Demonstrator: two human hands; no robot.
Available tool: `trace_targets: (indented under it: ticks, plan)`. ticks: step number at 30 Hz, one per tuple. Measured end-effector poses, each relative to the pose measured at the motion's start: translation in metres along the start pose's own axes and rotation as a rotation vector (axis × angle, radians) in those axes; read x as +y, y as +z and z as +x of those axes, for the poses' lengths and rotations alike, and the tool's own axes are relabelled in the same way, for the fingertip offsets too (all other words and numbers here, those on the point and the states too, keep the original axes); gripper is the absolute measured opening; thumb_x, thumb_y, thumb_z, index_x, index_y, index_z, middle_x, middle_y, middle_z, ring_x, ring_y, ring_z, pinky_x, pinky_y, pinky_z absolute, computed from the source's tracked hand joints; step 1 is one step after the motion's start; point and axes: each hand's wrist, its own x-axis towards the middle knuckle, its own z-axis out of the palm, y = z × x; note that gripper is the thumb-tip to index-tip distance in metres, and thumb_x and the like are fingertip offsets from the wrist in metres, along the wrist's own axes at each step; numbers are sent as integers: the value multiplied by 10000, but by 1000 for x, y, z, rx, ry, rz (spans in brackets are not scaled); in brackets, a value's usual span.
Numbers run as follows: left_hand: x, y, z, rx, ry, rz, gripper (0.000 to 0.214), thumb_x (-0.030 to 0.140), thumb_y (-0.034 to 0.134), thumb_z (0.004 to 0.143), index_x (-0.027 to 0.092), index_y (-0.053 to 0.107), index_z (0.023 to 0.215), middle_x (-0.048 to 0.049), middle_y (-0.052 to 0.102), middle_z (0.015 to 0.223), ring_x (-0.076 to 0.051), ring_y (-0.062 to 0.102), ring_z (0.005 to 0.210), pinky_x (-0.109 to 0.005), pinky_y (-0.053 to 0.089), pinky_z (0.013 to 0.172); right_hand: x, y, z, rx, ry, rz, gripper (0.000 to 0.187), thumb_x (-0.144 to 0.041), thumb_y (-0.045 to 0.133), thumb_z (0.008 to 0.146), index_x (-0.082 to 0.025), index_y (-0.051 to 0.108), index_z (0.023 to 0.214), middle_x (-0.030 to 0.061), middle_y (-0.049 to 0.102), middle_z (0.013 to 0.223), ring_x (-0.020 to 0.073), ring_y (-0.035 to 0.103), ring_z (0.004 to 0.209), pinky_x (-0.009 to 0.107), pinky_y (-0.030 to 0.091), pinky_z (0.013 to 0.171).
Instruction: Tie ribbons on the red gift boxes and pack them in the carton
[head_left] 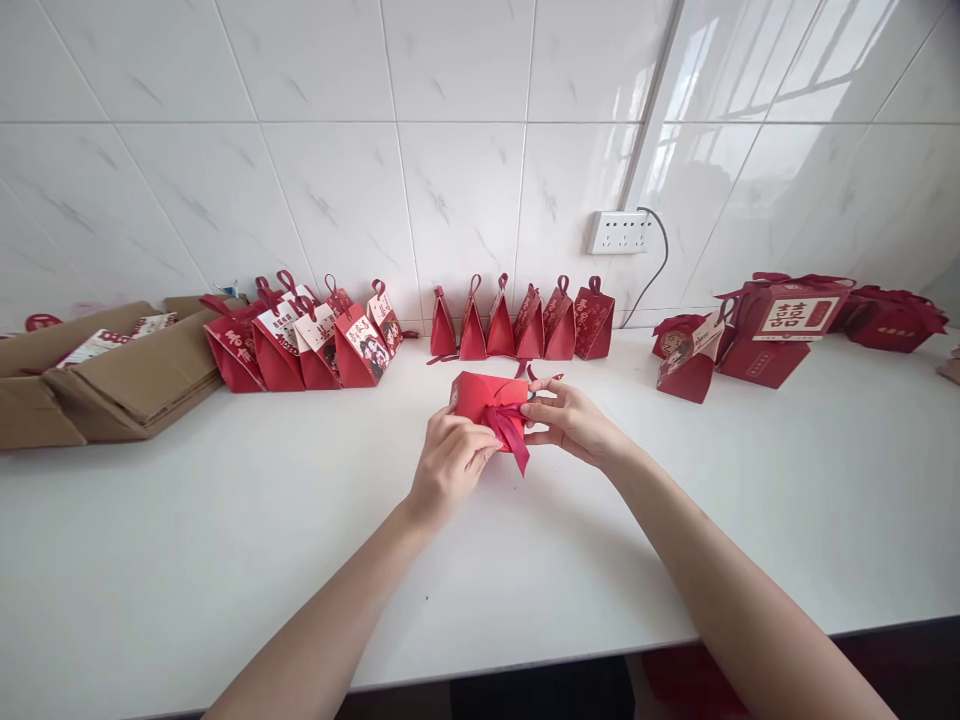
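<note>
A bright red gift box (480,395) is held just above the white table, tilted toward me in the middle of the view. A dark red ribbon (513,432) is tied across its front, with a tail hanging down past the lower edge. My left hand (454,455) is closed at the box's lower left, fingertips at the ribbon. At the right side, my right hand (566,415) pinches the ribbon between thumb and forefinger. Some of its fingers are partly hidden behind the box.
A row of red triangular boxes (529,325) stands along the tiled wall. More patterned boxes (360,345) stand left, beside an open cardboard carton (142,395). Larger red boxes (772,360) are at the right. A power strip (619,233) with a cord is on the wall.
</note>
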Motion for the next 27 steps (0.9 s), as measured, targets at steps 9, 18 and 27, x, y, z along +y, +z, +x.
trace_targets:
  ticks: [9,18,27]
  plan:
    - [5,0,4,-32,96,56,170,94,552,841,253,606,867,16,706,761,-158,552,696,-389,488,855,0,5,-2,-23,-2,6,415,-261,815,614,-205,443,789,-31,619,729,128,598,665,387,555,719]
    - [4,-1,1,-6,20,-57,172,84,570,824,247,600,871,7,677,793,-143,569,745,-346,494,839,-2,0,-1,-40,-14,-12,369,-273,790,644,-203,465,804,-17,616,760,121,592,674,380,558,730]
    - [-12,-2,16,322,-1148,-584,207,286,719,665,174,585,777,-14,613,793,-145,602,819,-284,486,795,10,2,0,-42,-263,-747,1045,-445,826,508,-278,275,1380,139,196,1453,371,317,1299,575,443,967]
